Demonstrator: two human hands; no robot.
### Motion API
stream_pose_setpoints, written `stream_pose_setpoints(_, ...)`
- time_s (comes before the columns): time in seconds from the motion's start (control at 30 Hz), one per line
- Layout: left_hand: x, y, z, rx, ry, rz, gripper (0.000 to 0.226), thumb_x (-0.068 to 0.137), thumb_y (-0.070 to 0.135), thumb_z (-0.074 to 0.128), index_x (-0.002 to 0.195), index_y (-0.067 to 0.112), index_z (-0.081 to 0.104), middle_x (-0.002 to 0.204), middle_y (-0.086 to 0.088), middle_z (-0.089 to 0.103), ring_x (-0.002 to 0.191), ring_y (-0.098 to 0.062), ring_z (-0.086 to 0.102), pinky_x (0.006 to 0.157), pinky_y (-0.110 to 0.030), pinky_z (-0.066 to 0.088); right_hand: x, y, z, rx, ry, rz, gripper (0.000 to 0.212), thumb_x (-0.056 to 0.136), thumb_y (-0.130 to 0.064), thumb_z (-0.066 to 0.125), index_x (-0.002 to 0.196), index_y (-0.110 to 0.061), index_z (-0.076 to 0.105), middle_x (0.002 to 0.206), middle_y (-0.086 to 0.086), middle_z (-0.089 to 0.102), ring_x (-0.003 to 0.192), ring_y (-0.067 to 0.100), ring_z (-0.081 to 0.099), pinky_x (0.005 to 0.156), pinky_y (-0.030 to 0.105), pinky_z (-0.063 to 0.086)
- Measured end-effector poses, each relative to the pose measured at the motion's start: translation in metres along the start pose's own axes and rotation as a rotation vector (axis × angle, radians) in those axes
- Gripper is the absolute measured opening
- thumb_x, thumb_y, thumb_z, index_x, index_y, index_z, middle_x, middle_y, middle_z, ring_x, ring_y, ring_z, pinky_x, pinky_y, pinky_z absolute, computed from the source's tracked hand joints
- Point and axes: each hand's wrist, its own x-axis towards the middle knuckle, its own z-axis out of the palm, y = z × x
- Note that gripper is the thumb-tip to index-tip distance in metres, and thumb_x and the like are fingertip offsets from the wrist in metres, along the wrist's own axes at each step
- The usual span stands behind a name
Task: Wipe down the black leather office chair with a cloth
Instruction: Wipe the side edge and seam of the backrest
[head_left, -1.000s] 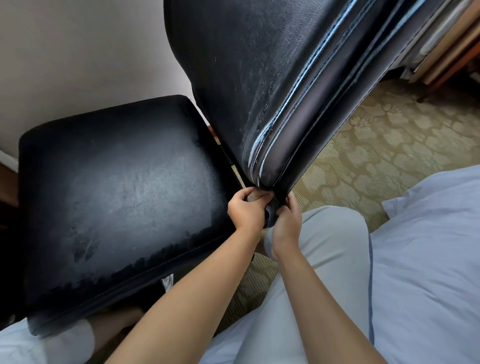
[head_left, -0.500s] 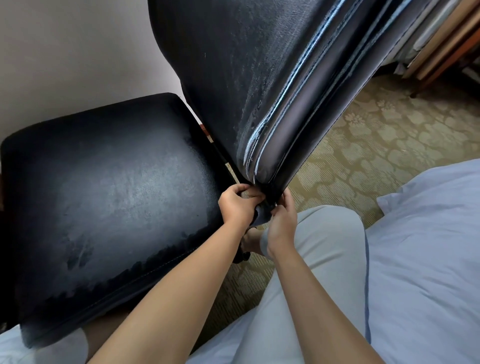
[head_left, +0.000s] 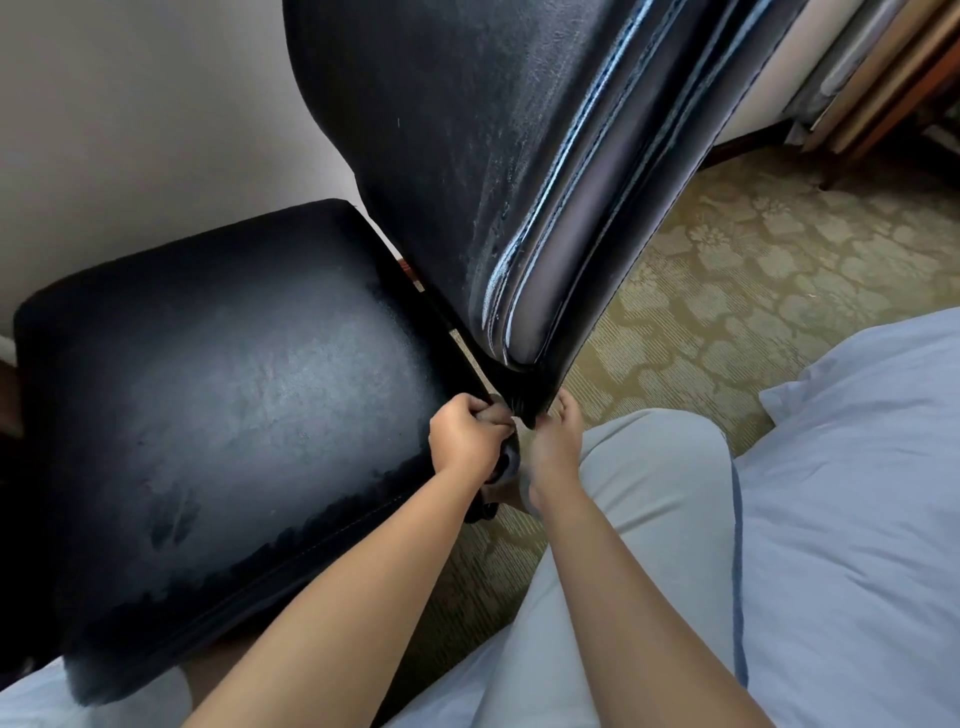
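carpet (head_left: 727, 291); chair (head_left: 467, 182) above hands (head_left: 511, 447)

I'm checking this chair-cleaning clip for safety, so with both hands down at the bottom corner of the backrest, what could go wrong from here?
1. The left hand and right hand work in the narrow gap between the seat and the backrest; if the backrest shifts, fingers could get pinched.
2. The leather looks cracked and flaking along the backrest's edge seam; hard rubbing or tugging could peel more.
3. No cloth is clearly visible, so bare fingers may be rubbing the leather.
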Motion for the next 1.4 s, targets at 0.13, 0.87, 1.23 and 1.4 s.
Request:
stream_pose_setpoints(0.13,-0.004,-0.008,-0.011,-0.163,0.01,-0.061,0.014,0.073,0.011,0.079,0.083,0.012,0.069,0.08,0.002,0.065,0.08,-0.015,0.061,0.068,-0.025,0.048,0.003,-0.003,-0.008,0.144,0.011,0.182,0.05,0.098,0.004,0.024,0.145,-0.01,0.031,0.141,0.013,0.043,0.122,0.025,0.048,0.093,0.027,0.04)
stream_pose_setpoints(0.87,0.005,0.01,0.014,-0.36,-0.057,-0.132,0.029,0.085,0.008,0.067,0.114,0.01,0.065,0.108,-0.008,0.068,0.102,-0.023,0.063,0.09,-0.036,0.052,0.008,-0.008,-0.012,0.229,-0.08,0.186,0.028,0.095,-0.018,0.044,0.107,-0.007,0.067,0.101,0.011,0.07,0.079,0.017,0.067,0.069,0.028,0.054)
stream_pose_setpoints(1.23,0.002,0.022,0.046,0.269,0.138,-0.02,0.017,0.091,0.015,0.052,0.101,0.012,0.065,0.102,-0.007,0.067,0.098,-0.028,0.062,0.068,-0.029,0.04,0.023,-0.002,-0.012,0.147,-0.029,0.16,0.024,0.09,-0.023,0.049,0.091,-0.01,0.07,0.093,0.008,0.068,0.082,0.019,0.062,0.068,0.031,0.047)
stream_pose_setpoints(1.4,0.012,0.023,0.049,0.55,0.053,0.112,0.017,0.091,0.013,0.05,0.101,0.006,0.062,0.101,-0.012,0.067,0.096,-0.032,0.063,0.065,-0.032,0.041,0.028,-0.007,-0.015,0.098,-0.025,0.128,0.028,0.093,-0.02,0.044,0.104,-0.01,0.068,0.097,0.0,0.067,0.081,0.011,0.06,0.062,0.019,0.046)
